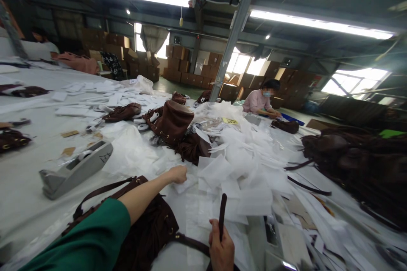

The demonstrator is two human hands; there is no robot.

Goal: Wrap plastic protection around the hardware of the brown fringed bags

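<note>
My left hand (178,174) reaches out over the heap of thin white packing sheets (219,169). Its fingers are closed on the edge of one white packing sheet (188,184). My right hand (221,245) grips a dark brown strap (223,207), whose rounded end sticks up above the fingers. The strap seems to belong to the dark brown leather bag (149,228) lying under my left forearm, with eyelets along its rim and partly hidden by my green sleeve. More brown drawstring bags (173,123) lie beyond my left hand.
At the left stands a grey tape dispenser (76,169). Dark brown bags (359,165) are piled at the right, and another tool stands near the front edge. Across the table a masked person (259,101) works beside a brown bag (285,126). Cartons (181,65) are stacked behind.
</note>
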